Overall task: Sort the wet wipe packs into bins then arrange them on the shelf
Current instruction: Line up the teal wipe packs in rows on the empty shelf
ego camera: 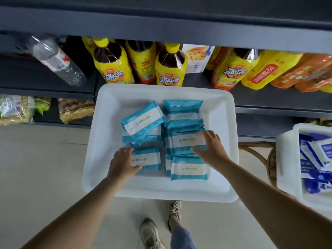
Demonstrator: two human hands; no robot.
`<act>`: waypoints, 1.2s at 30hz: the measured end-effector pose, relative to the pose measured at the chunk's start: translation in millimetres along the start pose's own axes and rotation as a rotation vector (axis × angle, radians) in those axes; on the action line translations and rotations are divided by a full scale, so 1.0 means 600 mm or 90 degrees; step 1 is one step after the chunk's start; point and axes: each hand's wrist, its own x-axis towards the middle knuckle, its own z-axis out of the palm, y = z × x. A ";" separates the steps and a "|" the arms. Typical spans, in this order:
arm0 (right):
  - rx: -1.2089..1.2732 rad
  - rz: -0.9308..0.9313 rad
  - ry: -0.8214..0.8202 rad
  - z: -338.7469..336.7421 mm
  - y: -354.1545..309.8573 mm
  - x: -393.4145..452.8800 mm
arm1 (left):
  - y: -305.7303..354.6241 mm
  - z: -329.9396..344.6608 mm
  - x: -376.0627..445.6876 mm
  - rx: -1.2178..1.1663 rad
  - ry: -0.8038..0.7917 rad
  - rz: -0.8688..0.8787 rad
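The print on the teal wet wipe packs (142, 119) is too small to read, and the lower packs in each pile are covered by the ones above, so their count cannot be told. All of them lie in the white bin (107, 108) under both hands. The left hand (124, 164) grips a single pack (146, 159) by its near-left end, thumb curled along its near edge, fingers at its left end. The right hand (210, 148) grasps the top pack of the right-hand pile (185, 141), fingers over its far-right corner and thumb on its near edge. Just nearer than that grip lies another pack (190, 168); beyond the left grip, a tilted pack tops a loose heap.

Off to the right of the right grip a second white bin (287, 155) is cut off by the frame edge — it holds dark blue packs (314, 159). Beyond both grips the dark shelf (161, 22) overhangs yellow tea bottles (111, 62), hiding some of their caps, and a clear bottle (57, 60) lies on its side. Below, grey shoes (152, 232) stand on pale floor tiles (45, 168).
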 end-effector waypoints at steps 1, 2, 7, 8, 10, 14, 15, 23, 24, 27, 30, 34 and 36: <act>0.018 0.008 0.007 0.004 0.002 0.009 | -0.002 0.001 0.008 0.010 0.002 0.003; 0.039 0.019 0.017 0.009 0.004 0.017 | -0.005 0.003 0.014 0.025 -0.001 0.005; 0.150 0.112 0.059 0.019 0.003 0.044 | -0.012 0.010 0.035 0.087 -0.011 -0.006; 0.164 0.128 0.058 0.020 0.004 0.048 | -0.012 0.010 0.039 0.094 -0.008 -0.005; 0.191 0.156 0.048 0.023 0.005 0.055 | -0.012 0.009 0.046 0.096 -0.007 -0.011; 0.286 0.211 0.028 0.022 0.007 0.057 | -0.011 0.006 0.050 0.118 -0.015 -0.005; 0.316 0.226 0.026 0.019 0.008 0.056 | -0.011 0.005 0.050 0.122 -0.013 -0.002; 0.486 0.320 -0.107 0.006 0.015 0.044 | -0.006 0.003 0.032 0.063 -0.024 0.022; 0.497 0.328 -0.120 0.008 0.017 0.044 | -0.006 0.003 0.031 0.059 -0.024 0.025; 0.516 0.340 -0.110 0.014 0.019 0.032 | -0.002 -0.004 0.018 0.030 -0.009 0.029; 0.549 0.329 -0.073 0.018 0.010 0.012 | 0.006 -0.011 -0.001 -0.043 0.012 0.050; 0.549 0.289 -0.002 0.008 -0.008 -0.026 | 0.020 -0.038 -0.031 -0.153 0.039 0.055; 0.552 0.269 0.029 -0.010 -0.023 -0.048 | 0.029 -0.063 -0.046 -0.197 0.039 0.056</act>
